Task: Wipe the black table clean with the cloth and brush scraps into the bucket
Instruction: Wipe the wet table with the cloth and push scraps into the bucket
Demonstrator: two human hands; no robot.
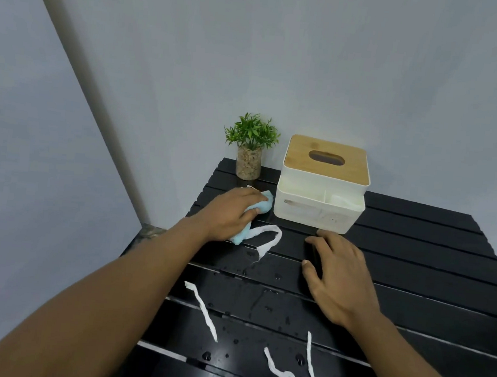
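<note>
L hand (233, 209): clamped on crumpled light-blue cloth (262, 203), pressed to black slatted bench (416, 248) nr far-left corner.
Plant: small green sprig in pebble-filled glass jar (249, 149), behind cloth.
Scraps: twisted white paper strips (270, 238) on wet slats.
Box: white tissue box w/ wooden lid (323, 180).
R hand (336, 274): fingers spread, flat on bench, holding nothing.

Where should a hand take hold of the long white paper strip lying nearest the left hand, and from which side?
Probably pinch the paper strip at its free lower end, coming from above on the near side. That end lies flat and bare on the black table, while its upper end runs under the blue cloth pressed down by the left hand. The strip looks thin, and the slats are wet, so pull gently.
</note>
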